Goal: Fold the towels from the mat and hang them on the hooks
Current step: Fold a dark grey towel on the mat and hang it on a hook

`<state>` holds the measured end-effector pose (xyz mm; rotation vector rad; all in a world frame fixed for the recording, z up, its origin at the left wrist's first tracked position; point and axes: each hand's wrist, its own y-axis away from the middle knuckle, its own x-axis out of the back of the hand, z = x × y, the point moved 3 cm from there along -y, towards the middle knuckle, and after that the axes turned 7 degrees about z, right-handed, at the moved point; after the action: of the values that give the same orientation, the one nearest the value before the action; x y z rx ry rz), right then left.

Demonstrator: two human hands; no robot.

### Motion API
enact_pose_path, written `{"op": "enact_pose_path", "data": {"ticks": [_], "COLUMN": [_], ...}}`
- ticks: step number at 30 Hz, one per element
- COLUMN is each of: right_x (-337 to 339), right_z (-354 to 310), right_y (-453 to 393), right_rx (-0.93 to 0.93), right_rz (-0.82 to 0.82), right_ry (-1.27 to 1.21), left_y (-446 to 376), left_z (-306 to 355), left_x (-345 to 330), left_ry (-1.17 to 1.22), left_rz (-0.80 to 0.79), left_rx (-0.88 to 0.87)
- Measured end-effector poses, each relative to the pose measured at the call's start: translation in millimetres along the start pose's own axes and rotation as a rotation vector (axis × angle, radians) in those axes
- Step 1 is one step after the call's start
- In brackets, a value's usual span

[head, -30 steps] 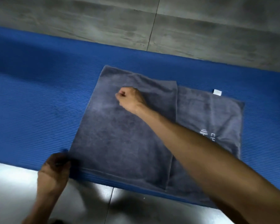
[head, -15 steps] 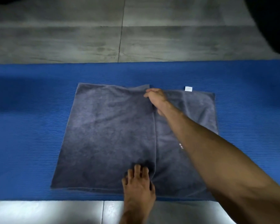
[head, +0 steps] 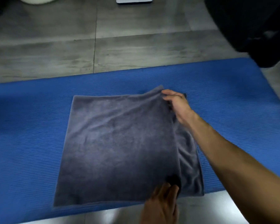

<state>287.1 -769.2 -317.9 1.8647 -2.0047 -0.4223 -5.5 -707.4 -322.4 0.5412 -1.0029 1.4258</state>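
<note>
Head view, only one. Grey towel (head: 120,143) lies flat on the blue mat (head: 26,126), its near edge along the mat's near edge, folded layer on top with a strip of lower layer showing along the right side. My right hand (head: 176,105) is at the towel's far right corner, fingers (head: 166,98) curled, pinching the top layer's corner, which is lifted a bit off the mat. My left hand (head: 162,206) is at the near edge, at the near end of the same right-hand edge; fingers look fairly straight, touching or pressing the cloth, grip unclear since the tips sit in shadow.

Key relation: the free right edge runs far-to-near between my two hands, one at each end; rest of towel lies to my left. Likely next fold goes across that way.

Hooks not in view. Other towels not seen. Left wrist cut off by the bottom edge. Dark bulk top right, unidentifiable.
</note>
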Motion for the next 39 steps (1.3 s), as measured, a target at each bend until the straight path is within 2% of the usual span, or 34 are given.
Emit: {"op": "enact_pose_path", "data": {"ticks": [4,7,11,18,20,23,26,28,31,34,37,39], "right_x": [36.8,47.5,57.0,71.1,71.8,73.4,79.3,86.2,103.1,119.3,138.7,146.0], "right_z": [8.9,15.2,10.2,7.4,11.7,18.7,46.6,77.6,115.6,137.5,154.7,155.7], "right_y": [-9.7,-11.4,-12.2,-9.5,-6.5,7.8,49.5,86.0,138.7,181.2,198.1,204.6], "right_rx": [-0.106,-0.137,-0.105,-0.104,-0.082,-0.017,0.036,0.052,0.004,-0.108,-0.267,-0.309], "right_rz": [-0.015,-0.036,0.013,0.085,0.097,0.218,0.294,0.304,0.333,0.360,0.363,0.294], "right_ry": [0.015,-0.011,-0.064,-0.045,0.019,0.185,0.385,0.440,0.539,0.515,0.505,0.568], "left_y": [-10.5,-14.6,-19.4,-30.4,-29.7,-20.3,-1.9,13.7,30.7,46.1,68.7,84.0], "left_z": [24.7,33.2,50.3,59.7,56.2,34.8,-17.4,-63.3,-128.1,-176.1,-205.3,-212.5], "left_x": [-29.5,-41.4,-50.7,-60.9,-57.0,-44.1,-18.6,7.3,51.4,82.1,99.8,105.3], "left_ry": [0.128,0.093,0.120,0.117,0.151,0.182,0.240,0.148,-0.027,-0.156,-0.266,-0.282], "left_rz": [-0.165,-0.219,-0.355,-0.315,-0.292,-0.243,-0.076,0.055,0.143,0.158,0.093,0.081], "left_rx": [0.113,0.074,0.069,0.029,0.044,0.052,0.183,0.312,0.483,0.555,0.800,0.983]}}
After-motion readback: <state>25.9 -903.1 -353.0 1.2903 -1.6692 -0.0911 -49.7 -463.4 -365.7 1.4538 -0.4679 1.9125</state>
